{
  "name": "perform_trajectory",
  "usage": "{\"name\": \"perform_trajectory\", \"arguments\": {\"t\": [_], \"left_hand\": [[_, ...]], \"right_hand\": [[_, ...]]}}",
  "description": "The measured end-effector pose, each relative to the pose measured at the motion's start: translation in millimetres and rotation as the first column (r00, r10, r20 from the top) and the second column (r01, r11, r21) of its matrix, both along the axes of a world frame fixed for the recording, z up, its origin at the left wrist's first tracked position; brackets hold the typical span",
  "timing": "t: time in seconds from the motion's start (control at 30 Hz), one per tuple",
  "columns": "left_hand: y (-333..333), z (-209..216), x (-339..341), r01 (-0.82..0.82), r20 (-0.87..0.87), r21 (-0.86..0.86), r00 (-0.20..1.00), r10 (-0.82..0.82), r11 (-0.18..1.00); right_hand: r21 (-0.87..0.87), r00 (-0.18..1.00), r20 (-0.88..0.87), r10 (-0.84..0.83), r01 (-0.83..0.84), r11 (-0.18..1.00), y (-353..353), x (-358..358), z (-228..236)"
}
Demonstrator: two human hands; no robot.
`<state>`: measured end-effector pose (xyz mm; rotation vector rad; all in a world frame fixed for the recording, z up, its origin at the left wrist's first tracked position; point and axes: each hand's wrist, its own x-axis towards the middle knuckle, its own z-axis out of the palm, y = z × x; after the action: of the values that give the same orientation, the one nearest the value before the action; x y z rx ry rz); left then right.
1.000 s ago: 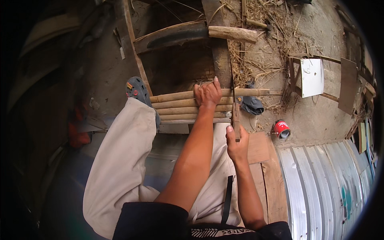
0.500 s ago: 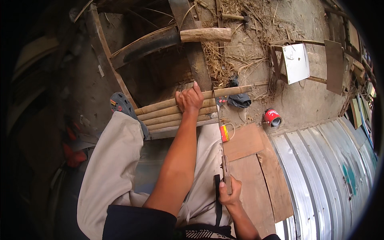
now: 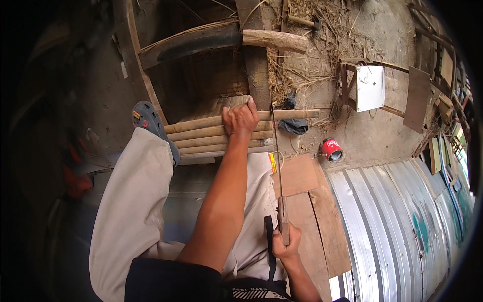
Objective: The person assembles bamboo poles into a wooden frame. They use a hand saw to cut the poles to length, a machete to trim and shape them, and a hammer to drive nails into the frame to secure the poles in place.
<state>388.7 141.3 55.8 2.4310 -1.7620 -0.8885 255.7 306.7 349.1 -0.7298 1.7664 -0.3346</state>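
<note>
My left hand (image 3: pixel 240 120) is closed around the topmost long bamboo pole (image 3: pixel 193 125), pressing it down beside a row of shorter bamboo pieces (image 3: pixel 214 142). The pole's right end sticks out well past the others. My right hand (image 3: pixel 287 242) grips the wooden handle of a handsaw (image 3: pixel 283 209). Its thin blade points away from me and crosses the long pole just right of the shorter pieces' cut ends. My left foot, in a dark clog (image 3: pixel 153 121), rests on the left ends of the bamboo.
A wooden frame (image 3: pixel 259 75) with a short log (image 3: pixel 274 40) stands ahead. A hammer (image 3: pixel 304 21) lies among bamboo scraps. To the right are a red tin (image 3: pixel 331 150), a white board (image 3: pixel 370 88), plywood (image 3: pixel 297 176) and corrugated metal sheeting (image 3: pixel 387 216). A black plastic bag (image 3: pixel 294 126) lies near the pole.
The view has shifted slightly, so the surroundings sit differently. The saw blade now reaches a little farther beyond the long pole. My left hand keeps its hold on the pole.
</note>
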Motion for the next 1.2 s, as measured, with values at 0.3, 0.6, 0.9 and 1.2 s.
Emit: {"name": "perform_trajectory", "arguments": {"t": [0.3, 0.6, 0.9, 1.2], "left_hand": [[3.1, -6.0, -0.8, 0.004, 0.045, -0.018, 0.999, -0.003, 1.000], [3.0, -7.6, 0.3, 0.013, 0.021, -0.059, 1.000, -0.011, 0.998], [5.2, -8.3, -1.8, 0.020, 0.077, -0.105, 0.997, -0.012, 0.994], [3.5, -9.7, -0.5, 0.030, 0.088, -0.004, 0.996, -0.030, 1.000]], "right_hand": [[-0.208, 0.998, 0.015, -0.065, 0.067, 0.976, -102.3, 15.8, -162.3], [-0.253, 0.999, 0.033, 0.026, -0.017, 0.967, -64.8, 9.4, -36.3], [-0.214, 1.000, 0.022, 0.011, -0.006, 0.977, -42.1, 10.0, -47.9], [-0.173, 0.995, 0.017, -0.094, 0.096, 0.980, -120.0, 18.3, -161.2]]}}
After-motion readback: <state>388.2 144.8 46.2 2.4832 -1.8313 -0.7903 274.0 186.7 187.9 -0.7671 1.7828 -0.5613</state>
